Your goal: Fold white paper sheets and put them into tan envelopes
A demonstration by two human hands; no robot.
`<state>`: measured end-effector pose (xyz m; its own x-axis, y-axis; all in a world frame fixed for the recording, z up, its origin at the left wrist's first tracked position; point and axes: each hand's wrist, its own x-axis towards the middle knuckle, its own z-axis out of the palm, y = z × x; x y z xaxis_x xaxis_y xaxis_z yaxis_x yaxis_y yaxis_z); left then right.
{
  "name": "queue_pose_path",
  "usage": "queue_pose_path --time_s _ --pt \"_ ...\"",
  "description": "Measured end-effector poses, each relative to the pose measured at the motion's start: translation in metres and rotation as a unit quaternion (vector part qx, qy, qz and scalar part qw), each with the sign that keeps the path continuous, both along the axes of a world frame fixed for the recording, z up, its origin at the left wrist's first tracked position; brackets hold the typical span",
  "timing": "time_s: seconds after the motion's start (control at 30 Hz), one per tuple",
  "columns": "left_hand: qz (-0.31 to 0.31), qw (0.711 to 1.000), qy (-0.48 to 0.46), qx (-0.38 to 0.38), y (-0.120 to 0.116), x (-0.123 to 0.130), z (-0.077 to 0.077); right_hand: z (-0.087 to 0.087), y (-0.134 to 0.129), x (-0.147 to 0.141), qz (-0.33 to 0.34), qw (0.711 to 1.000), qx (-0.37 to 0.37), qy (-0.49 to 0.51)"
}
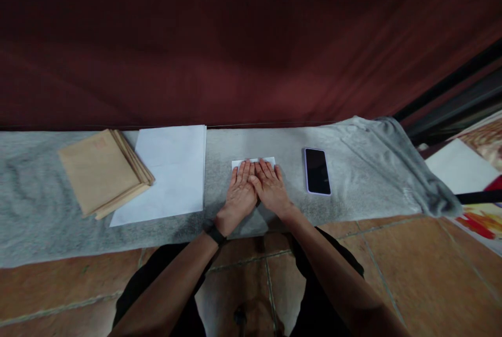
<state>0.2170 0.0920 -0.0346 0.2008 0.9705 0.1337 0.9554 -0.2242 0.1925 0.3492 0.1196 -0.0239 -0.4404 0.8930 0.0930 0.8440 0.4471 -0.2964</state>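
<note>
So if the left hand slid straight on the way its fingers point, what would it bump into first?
Past the white paper under the left hand, probably the dark red drape, beyond the grey cloth; how far back it hangs is hard to judge.

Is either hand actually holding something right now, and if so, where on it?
Nothing is gripped: the left hand and right hand lie flat, side by side, over a small white paper, its far edge showing past the fingertips.

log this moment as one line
left hand: flat on folded paper | right hand: same | phone: right | envelopes: left
</note>
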Motion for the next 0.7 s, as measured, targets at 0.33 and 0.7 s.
queue_pose_path --time_s 0.33,0.7 --pt "0.056 0.998 -0.003 -0.018 0.007 -0.005 0.006 -0.008 0.007 0.001 -0.04 0.999 0.018 -0.003" --pt "0.093 0.995 0.026 -0.014 0.003 -0.007 0.008 -0.013 0.007 0.009 -0.065 0.997 0.047 -0.013"
